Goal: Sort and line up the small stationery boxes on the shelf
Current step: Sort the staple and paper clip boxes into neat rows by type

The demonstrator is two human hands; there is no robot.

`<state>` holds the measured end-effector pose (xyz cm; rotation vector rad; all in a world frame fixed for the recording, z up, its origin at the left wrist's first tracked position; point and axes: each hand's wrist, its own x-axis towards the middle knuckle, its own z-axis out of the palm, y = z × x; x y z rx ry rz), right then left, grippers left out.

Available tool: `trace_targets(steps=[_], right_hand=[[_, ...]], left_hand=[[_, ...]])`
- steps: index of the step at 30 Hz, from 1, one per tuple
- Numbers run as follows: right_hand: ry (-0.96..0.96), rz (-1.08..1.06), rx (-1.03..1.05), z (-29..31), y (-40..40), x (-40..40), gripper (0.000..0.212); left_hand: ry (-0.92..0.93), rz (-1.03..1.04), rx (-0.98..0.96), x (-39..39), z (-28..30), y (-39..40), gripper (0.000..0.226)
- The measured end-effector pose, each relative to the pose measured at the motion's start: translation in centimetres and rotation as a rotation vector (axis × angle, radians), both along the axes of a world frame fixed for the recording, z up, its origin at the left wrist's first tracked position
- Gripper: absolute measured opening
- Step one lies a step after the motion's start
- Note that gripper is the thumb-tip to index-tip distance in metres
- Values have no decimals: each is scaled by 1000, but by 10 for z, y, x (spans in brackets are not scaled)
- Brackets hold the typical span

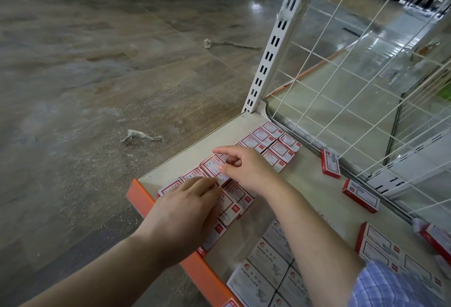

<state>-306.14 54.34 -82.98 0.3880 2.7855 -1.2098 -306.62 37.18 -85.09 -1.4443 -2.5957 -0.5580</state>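
Floor (pixel 85 75): grey-brown, wood-patterned, left and far; two crumpled paper scraps (pixel 142 136) lying on it.
Shelf (pixel 312 184): pale board with an orange front strip (pixel 144 203) at the near-left edge; white slotted post (pixel 273 45) at the far corner; white wire grid (pixel 353 67) along the right side.
White boxes marked "PAPER CLIPS" (pixel 268 265): packed side by side at the near edge, right of the forearms.
Small red-and-white boxes (pixel 271 145): tidy double row at the far corner of the shelf; more of the same lined up near the orange strip, under the hands.
Loose red boxes (pixel 330 164): scattered along the foot of the grid, apart from one another, some tipped on edge.
Left hand (pixel 185 211): flat, fingers straight and together, pressing on the near row of boxes.
Right hand (pixel 246 167): thumb and forefinger pinching one small box (pixel 214 162) at the far end of that near row, other fingers curled.
Checked blue sleeve (pixel 400 287): near right corner.
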Motion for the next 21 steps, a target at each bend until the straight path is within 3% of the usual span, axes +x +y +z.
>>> trace_targets(steps=[21], right_hand=[[-56,91,45,6,8,-9,36]], left_hand=[[-38,8,0,0,2,-1,44]])
